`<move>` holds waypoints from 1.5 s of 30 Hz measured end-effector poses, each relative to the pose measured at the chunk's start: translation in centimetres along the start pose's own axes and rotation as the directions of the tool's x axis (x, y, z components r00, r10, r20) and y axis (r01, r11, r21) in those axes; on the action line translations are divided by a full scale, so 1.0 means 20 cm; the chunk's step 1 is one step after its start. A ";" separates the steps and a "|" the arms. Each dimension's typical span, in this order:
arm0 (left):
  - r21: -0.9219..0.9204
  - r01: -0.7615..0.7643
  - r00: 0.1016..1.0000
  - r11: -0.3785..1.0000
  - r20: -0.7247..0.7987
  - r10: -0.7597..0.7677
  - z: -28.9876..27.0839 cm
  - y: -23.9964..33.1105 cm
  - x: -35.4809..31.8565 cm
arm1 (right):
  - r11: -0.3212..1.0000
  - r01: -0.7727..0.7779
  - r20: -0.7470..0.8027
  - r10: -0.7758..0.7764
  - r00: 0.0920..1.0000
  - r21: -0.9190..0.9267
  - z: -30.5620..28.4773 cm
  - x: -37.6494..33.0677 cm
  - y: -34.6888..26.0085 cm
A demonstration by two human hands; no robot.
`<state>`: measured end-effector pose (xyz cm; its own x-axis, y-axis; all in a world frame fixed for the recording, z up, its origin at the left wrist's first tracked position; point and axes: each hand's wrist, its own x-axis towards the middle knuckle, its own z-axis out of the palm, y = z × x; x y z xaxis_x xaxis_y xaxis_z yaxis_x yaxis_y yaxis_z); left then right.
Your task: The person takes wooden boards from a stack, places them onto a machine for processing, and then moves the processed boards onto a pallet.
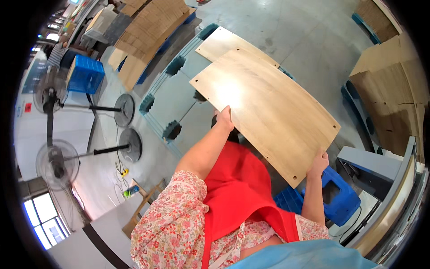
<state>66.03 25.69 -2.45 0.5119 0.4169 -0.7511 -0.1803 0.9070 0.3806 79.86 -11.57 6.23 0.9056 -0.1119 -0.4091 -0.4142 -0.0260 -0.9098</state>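
A large light-brown wooden panel [273, 114] with small dark holes near its corners is held up in front of me, a bright glare on its left part. My left hand [225, 119] grips its near long edge, thumb on top and the fingers hidden underneath. My right hand [319, 162] clasps the right short edge near a corner. Beyond it, a second similar panel [224, 41] lies on a teal plastic pallet [181, 110], partly covered from view by the held one.
Two standing fans [127, 145] are at the left, with cables on the floor. Stacked flattened cardboard [150, 31] rises at the far left, more cardboard [389, 96] at the right. A blue plastic stool [342, 197] and a grey metal machine frame [371, 168] stand near my right arm.
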 end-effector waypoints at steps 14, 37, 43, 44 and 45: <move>0.100 0.092 0.900 0.991 -0.433 -0.040 -0.31 0.47 1.81 | 0.994 -0.015 -0.091 0.004 0.996 -0.112 1.52 0.92 0.78; 0.728 0.495 0.807 0.475 -0.588 0.061 -0.70 0.81 1.19 | 0.710 0.029 0.124 0.082 0.989 -0.704 1.94 1.53 1.74; 0.811 0.443 0.861 0.383 -0.504 0.071 -0.56 0.69 0.93 | 0.803 -0.133 0.272 0.345 0.899 -0.581 1.18 0.95 1.50; 0.829 0.435 0.870 0.350 -0.487 0.072 -0.50 0.65 0.88 | 0.824 -0.053 0.299 0.264 0.917 -0.564 1.01 0.84 1.47; 0.853 0.417 0.885 0.313 -0.460 0.074 -0.45 0.62 0.85 | 0.811 -0.138 0.211 0.305 0.929 -0.568 0.88 0.73 1.40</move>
<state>64.85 44.55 -15.33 0.0532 0.4633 -0.8846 0.8736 0.4075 0.2660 83.14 3.49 -26.52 0.7336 0.0977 -0.6725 -0.5127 -0.5700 -0.6421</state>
